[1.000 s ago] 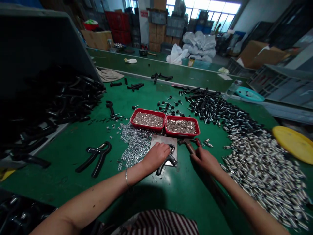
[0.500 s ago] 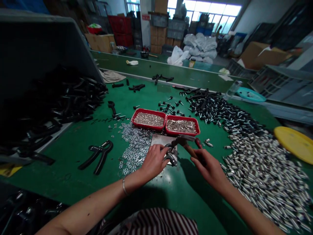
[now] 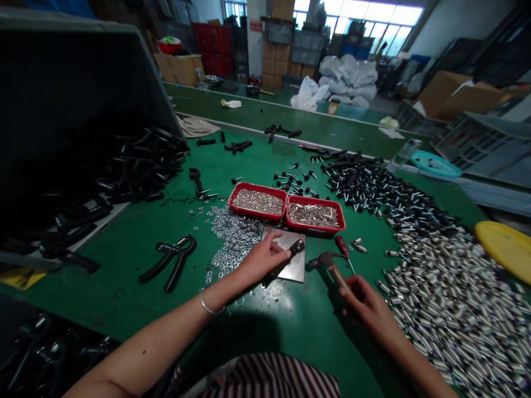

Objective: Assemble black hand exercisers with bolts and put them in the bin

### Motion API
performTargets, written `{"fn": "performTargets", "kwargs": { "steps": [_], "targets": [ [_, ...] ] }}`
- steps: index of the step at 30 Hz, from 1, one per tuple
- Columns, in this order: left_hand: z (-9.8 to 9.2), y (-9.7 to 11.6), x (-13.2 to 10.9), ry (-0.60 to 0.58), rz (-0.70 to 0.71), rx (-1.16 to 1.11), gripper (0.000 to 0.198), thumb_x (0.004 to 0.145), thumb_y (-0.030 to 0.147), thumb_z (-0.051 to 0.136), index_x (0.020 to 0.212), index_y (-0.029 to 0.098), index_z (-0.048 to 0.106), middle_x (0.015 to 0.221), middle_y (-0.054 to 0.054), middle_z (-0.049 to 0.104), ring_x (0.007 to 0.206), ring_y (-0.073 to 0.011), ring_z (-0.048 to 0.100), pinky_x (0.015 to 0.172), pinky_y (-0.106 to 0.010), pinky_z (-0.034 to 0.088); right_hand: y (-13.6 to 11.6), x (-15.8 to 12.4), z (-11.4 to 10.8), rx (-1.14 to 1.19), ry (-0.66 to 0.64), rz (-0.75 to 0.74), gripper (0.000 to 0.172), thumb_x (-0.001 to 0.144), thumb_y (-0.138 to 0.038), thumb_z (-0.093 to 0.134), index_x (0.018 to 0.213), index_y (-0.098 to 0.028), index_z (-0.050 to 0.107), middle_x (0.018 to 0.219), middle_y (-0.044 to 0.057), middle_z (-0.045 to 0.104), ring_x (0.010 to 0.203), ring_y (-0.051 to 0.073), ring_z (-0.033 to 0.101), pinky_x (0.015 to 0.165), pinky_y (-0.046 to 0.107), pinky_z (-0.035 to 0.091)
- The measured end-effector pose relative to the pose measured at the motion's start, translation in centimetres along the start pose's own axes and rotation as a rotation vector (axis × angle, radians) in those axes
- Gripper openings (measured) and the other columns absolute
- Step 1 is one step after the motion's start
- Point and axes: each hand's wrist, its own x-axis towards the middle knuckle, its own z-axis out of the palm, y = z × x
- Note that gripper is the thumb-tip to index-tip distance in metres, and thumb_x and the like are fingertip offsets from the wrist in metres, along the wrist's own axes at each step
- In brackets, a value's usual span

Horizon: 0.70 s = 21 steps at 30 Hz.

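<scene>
My left hand (image 3: 263, 258) is closed on a black handle piece (image 3: 296, 247), with the thumb and fingers near its round end. The piece lies over a flat metal plate (image 3: 297, 272); its lower part is partly hidden by the hand. My right hand (image 3: 362, 301) grips the wooden handle of a claw hammer (image 3: 329, 260), whose head is right of the plate and apart from it. A screwdriver with a red handle (image 3: 342, 246) lies just beyond the hammer. Loose metal nuts (image 3: 232, 237) are spread left of the plate.
Two red trays (image 3: 257, 214) of small metal parts stand behind the plate. A black A-shaped piece with two handles (image 3: 170, 260) lies at left. Metal sleeves (image 3: 452, 293) and black-headed bolts (image 3: 385, 188) are heaped at right. A grey bin (image 3: 143, 50) holds black handles.
The hammer has moved off the plate area, toward me and to the right, uncovering the screwdriver. The black piece has turned in my left hand. The view has shifted slightly.
</scene>
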Motion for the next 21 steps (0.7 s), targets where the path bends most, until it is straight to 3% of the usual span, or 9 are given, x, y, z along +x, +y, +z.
{"fn": "performTargets", "kwargs": {
  "steps": [3,6,8,11,14,18,21],
  "targets": [
    [-2.0,-0.9,1.1,0.102,-0.005,0.024,0.052,0.087,0.035,0.060,0.134,0.018,0.046,0.117,-0.012,0.062,0.109,-0.0250,0.060,0.095,-0.041,0.049,2.2,1.2,-1.7,-0.301,0.111,-0.165,0.031,0.094,-0.048,0.045,0.092,-0.022,0.063,0.089,0.007,0.066,0.084,0.024,0.063,0.080,0.037,0.050],
    [-2.7,-1.8,1.0,0.209,0.082,0.281,0.033,0.089,0.026,0.056,0.121,0.017,0.055,0.119,-0.012,0.059,0.117,-0.0259,0.054,0.105,-0.045,0.041,3.4,4.2,-3.1,-0.491,0.282,-0.231,0.031,0.093,-0.042,0.043,0.098,-0.019,0.062,0.100,0.013,0.063,0.093,0.027,0.062,0.088,0.039,0.047],
    [-2.3,-2.0,0.2,0.182,0.110,0.379,0.025,0.092,0.029,0.054,0.113,0.018,0.058,0.112,-0.010,0.060,0.113,-0.0263,0.054,0.104,-0.045,0.042,3.4,6.4,-3.3,-0.577,0.302,-0.204,0.030,0.092,-0.042,0.045,0.100,-0.017,0.060,0.102,0.015,0.062,0.095,0.027,0.062,0.086,0.039,0.048],
    [-0.9,-1.7,-1.2,0.126,0.091,0.459,0.035,0.086,0.040,0.064,0.112,0.017,0.058,0.111,-0.010,0.059,0.112,-0.0286,0.052,0.101,-0.045,0.043,2.6,9.1,-2.8,-0.700,0.231,-0.079,0.032,0.091,-0.048,0.048,0.099,-0.019,0.056,0.100,0.014,0.064,0.088,0.027,0.064,0.074,0.036,0.048],
    [-0.1,-1.5,-1.7,0.100,0.052,0.471,0.040,0.082,0.039,0.069,0.113,0.017,0.058,0.115,-0.011,0.058,0.114,-0.0292,0.049,0.102,-0.045,0.041,2.0,10.6,-2.5,-0.770,0.186,0.045,0.030,0.091,-0.047,0.051,0.100,-0.019,0.053,0.099,0.014,0.066,0.083,0.027,0.066,0.065,0.032,0.045],
    [-0.7,-2.0,-1.0,0.032,0.076,0.397,0.038,0.083,0.035,0.069,0.116,0.020,0.058,0.119,-0.009,0.058,0.116,-0.0280,0.049,0.103,-0.044,0.040,1.8,11.1,-3.9,-0.679,0.128,0.070,0.029,0.087,-0.031,0.056,0.110,-0.015,0.050,0.095,0.015,0.069,0.076,0.024,0.067,0.063,0.030,0.044],
    [-1.3,-2.4,-0.5,-0.013,0.103,0.360,0.041,0.081,0.036,0.070,0.117,0.021,0.058,0.121,-0.008,0.058,0.116,-0.0282,0.049,0.103,-0.045,0.039,0.6,10.8,-5.0,-0.537,0.132,0.069,0.021,0.085,-0.032,0.055,0.100,-0.018,0.053,0.080,0.009,0.070,0.062,0.022,0.065,0.058,0.030,0.044]
  ]
}}
